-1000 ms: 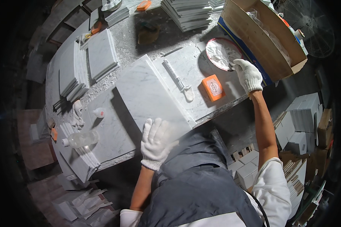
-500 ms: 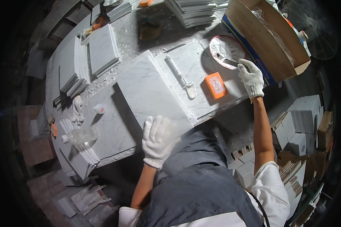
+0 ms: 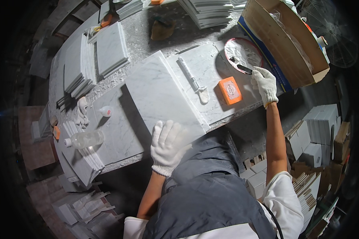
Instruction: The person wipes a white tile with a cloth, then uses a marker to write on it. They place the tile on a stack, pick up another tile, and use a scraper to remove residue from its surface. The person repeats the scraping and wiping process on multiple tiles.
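My left hand (image 3: 167, 147), in a white knit glove, lies with fingers spread on the near corner of a pale grey-veined marble tile (image 3: 159, 91). This tile rests at an angle on other slabs. At the right, my gloved right hand (image 3: 264, 84) is closed around the dark handle of a putty knife (image 3: 243, 67). Its blade is over a red-rimmed bowl (image 3: 262, 55) of white paste or powder. Left of that hand sits an orange block (image 3: 229, 91) with a pale label. A white-coated spatula-like tool (image 3: 193, 81) lies between the block and the tile.
Beyond the bowl stands an open cardboard box (image 3: 283, 40). Stacked tiles (image 3: 111, 49) occupy the back left. A clear bottle (image 3: 87, 140) lies on thin tiles at the left, near a small white bottle (image 3: 106, 111). A fan (image 3: 327, 32) stands at the far right.
The putty knife has turned slightly in my right hand, its dark handle now showing more. My left hand stays on the tile. The whole view has shifted a little.
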The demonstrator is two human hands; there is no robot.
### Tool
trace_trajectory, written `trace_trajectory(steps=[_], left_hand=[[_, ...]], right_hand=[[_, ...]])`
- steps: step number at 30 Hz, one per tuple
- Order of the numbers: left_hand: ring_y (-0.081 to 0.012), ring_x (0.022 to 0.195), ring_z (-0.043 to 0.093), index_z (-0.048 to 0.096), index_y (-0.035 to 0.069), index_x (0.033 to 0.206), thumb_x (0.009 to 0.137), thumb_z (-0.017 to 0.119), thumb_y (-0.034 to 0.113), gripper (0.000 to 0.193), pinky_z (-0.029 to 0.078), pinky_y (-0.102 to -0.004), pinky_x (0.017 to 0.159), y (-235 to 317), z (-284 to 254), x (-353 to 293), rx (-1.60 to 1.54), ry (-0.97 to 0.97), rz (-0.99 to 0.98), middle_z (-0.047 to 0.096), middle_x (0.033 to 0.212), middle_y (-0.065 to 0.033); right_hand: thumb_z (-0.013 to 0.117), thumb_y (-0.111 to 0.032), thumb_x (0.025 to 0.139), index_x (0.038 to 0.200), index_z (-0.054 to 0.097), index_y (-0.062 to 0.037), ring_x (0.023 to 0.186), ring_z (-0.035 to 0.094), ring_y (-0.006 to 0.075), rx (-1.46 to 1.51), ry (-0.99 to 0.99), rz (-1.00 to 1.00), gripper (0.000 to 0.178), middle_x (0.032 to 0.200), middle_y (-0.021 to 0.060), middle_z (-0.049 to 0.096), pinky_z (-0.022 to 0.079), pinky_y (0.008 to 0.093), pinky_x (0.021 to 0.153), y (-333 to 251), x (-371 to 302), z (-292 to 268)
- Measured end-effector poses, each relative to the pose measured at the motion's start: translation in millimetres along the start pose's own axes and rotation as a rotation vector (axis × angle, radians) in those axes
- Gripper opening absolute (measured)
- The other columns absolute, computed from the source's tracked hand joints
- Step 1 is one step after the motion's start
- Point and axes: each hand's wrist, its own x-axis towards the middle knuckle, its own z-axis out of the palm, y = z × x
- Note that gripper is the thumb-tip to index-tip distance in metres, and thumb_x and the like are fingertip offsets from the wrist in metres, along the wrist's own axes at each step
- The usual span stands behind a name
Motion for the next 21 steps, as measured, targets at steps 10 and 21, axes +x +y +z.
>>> trace_trajectory(steps=[10,21], left_hand=[[-0.034,0.131,0.051,0.074,0.015,0.115,0.065,0.089,0.031,0.055,0.039,-0.0515,0.114,11,-14,15,-0.065,0.035,-0.045,0.062,0.131,-0.0069],[-0.028,0.127,0.053,0.073,0.013,0.113,0.07,0.079,0.036,0.049,0.038,-0.049,0.114,1,-17,12,-0.056,0.023,0.036,0.062,0.127,-0.0054]], right_hand=[[0.07,-0.021,0.096,0.119,0.072,-0.0025,0.069,0.064,0.0093,0.137,0.025,0.041,0.029,0.085,0.002,0.071,0.051,0.0238,0.059,3,-6,-11],[0.067,-0.02,0.097,0.124,0.068,-0.001,0.067,0.064,0.0082,0.279,-0.353,0.112,0.033,0.089,0.0021,0.071,0.049,0.0217,0.052,-45,-98,70]])
